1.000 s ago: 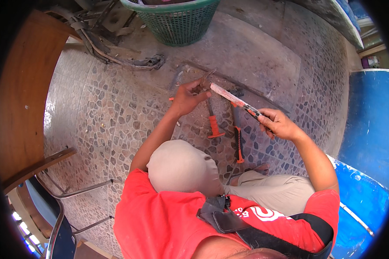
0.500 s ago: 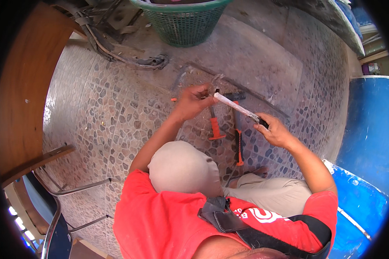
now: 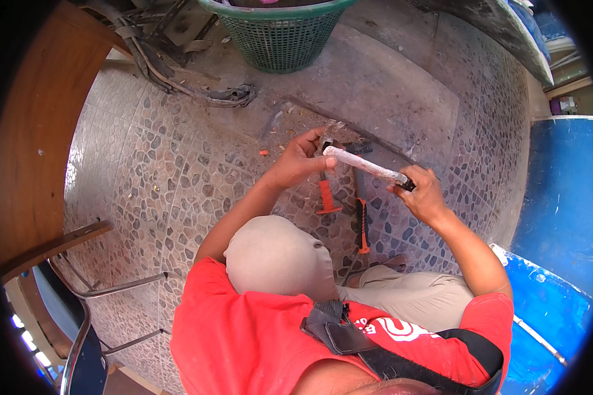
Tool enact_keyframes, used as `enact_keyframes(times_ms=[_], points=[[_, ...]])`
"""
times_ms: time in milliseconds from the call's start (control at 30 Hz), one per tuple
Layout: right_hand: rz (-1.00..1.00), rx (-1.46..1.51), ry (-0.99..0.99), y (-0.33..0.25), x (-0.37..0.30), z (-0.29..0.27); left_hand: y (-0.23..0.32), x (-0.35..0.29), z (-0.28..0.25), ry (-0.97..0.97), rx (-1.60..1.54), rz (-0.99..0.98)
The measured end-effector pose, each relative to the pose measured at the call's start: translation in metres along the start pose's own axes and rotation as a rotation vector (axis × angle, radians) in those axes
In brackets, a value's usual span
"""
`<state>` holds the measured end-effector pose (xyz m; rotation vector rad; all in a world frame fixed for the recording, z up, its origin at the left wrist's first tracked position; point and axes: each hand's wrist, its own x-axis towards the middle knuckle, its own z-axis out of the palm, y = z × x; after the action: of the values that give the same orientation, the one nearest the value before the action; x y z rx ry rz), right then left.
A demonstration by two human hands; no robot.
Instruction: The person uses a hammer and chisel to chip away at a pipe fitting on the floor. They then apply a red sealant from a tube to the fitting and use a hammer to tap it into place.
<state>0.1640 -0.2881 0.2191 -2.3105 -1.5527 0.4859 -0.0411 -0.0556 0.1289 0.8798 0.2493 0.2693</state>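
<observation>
A short, pale pinkish-white length [image 3: 369, 165], like a piece of cable or tube with dark ends, is held across in front of me; its exact kind cannot be made out. My left hand [image 3: 302, 158] pinches its left end, thumb beside the dark tip. Closed round the dark right end is my right hand [image 3: 427, 195]. Below it on the floor lie a chisel [image 3: 327, 196] with an orange guarded grip and a hammer [image 3: 362, 220] with a black-and-orange handle. The held piece and my left hand partly hide these tools.
Dusty debris [image 3: 295, 125] lies beside a dark groove in the stone-patterned floor [image 3: 197, 191]. A green basket [image 3: 277, 39] stands ahead, with a bundle of old cables [image 3: 224, 97] to its left. A blue barrel [image 3: 563, 191] is at right, a metal-framed chair [image 3: 82, 329] at lower left.
My right hand has shifted slightly to the right, carrying that end of the pale piece along. The left thumb now lies against the other end. The tools on the floor stay put.
</observation>
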Motion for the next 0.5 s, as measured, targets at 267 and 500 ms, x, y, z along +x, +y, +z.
enact_keyframes(times_ms=[267,500], points=[[-0.040,-0.012,0.036,0.0015,0.0014,-0.0011,-0.0046,-0.0030,0.0006,0.143,-0.111,-0.014],[-0.059,-0.044,0.053,0.0051,0.0005,0.0026,-0.0014,-0.0026,0.0049,0.161,0.005,0.035]])
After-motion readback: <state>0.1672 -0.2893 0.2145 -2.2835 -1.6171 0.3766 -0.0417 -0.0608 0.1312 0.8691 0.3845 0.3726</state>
